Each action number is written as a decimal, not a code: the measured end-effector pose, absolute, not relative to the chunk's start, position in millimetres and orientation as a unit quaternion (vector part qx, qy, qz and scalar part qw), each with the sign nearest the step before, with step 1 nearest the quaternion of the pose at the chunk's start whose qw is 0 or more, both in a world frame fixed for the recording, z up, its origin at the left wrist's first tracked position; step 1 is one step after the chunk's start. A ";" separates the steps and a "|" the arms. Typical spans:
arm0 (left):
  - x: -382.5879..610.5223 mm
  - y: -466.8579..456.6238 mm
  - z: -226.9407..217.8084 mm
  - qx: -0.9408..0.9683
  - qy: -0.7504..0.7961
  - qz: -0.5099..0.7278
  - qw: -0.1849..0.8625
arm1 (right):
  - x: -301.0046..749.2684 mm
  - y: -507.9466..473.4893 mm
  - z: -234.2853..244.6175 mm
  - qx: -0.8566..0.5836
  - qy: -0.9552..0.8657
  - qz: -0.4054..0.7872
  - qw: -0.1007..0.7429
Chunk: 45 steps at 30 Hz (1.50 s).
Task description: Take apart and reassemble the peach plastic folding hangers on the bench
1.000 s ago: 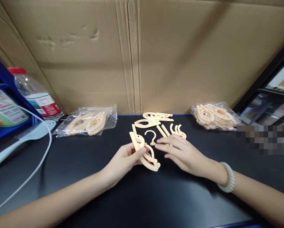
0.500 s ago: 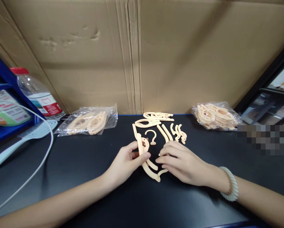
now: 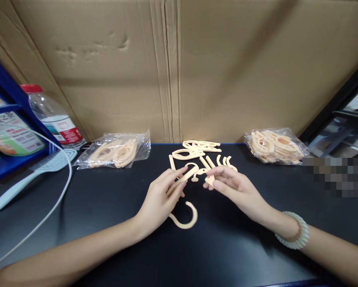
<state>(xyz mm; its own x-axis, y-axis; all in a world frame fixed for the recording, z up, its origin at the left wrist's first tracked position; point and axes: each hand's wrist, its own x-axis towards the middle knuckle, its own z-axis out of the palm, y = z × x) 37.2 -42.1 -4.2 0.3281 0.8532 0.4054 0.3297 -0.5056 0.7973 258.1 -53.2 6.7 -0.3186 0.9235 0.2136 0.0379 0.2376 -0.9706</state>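
My left hand [image 3: 162, 195] is closed around a beige folding hanger [image 3: 191, 173]. A straight arm of it sticks out past the fingertips, and a curved hook [image 3: 192, 221] shows below the hand. Between thumb and fingers, my right hand [image 3: 235, 189] pinches a beige hanger piece [image 3: 210, 181], mostly covered by the fingers. Whether that piece is joined to the hanger I cannot tell. Just beyond the hands lies a loose hook [image 3: 194, 179] with a flat foot, partly behind the hanger. Near it are straight arms [image 3: 207, 162] and several small curved pieces [image 3: 225, 160].
Beige oval hanger parts [image 3: 187, 154] lie at the back. Clear bags of parts stand at left [image 3: 113, 153] and right [image 3: 274, 145]. A light blue hairbrush [image 3: 32, 179], a white cable [image 3: 53, 209] and a red-capped bottle [image 3: 56, 119] are at left. Cardboard [image 3: 107, 71] walls the back.
The hanger has been turned in my left hand, so its hook now points towards me. My right hand has lifted from the loose arms and turned, now pinching a piece.
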 end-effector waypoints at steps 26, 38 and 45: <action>43.8 -57.0 12.9 0.888 0.430 0.115 0.114 | 242.7 -80.5 1.6 -0.360 -0.827 0.246 0.355; 34.3 -41.4 19.7 0.558 0.486 0.361 0.567 | 316.6 -18.6 31.2 -0.379 -0.818 -0.057 0.429; 20.8 -36.7 21.6 0.470 0.485 0.415 0.609 | 326.2 -2.1 1.9 -0.433 -0.866 -0.027 0.248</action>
